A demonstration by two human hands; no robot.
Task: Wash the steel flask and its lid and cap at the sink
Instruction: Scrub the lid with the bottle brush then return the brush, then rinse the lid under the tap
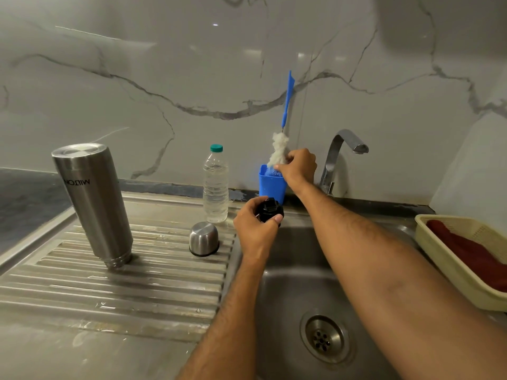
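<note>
Steel flask (92, 201) upside down on the ribbed drainboard (109, 283), well left of the sink basin (296, 283). Steel cap (203, 238) dome-up on the same drainboard, between flask and basin, just left of the basin's edge. Clear plastic water bottle (216, 185) with a teal top upright behind the cap, near the basin's far left corner. Black lid (270, 211) gripped in the left hand (255, 229), fingers and thumb curled round it, over the basin's far left corner. Right hand (297, 170) reaching beyond the basin's far rim to a blue cup (270, 187), fingertips pinching something at its top; exactly what cannot be told. Blue-handled bottle brush (279, 149) standing bristles-up in that cup. Tap (340, 157) just right of the cup, behind the basin. Cream basket (452, 259) with a red cloth (472, 259) right of the basin.
</note>
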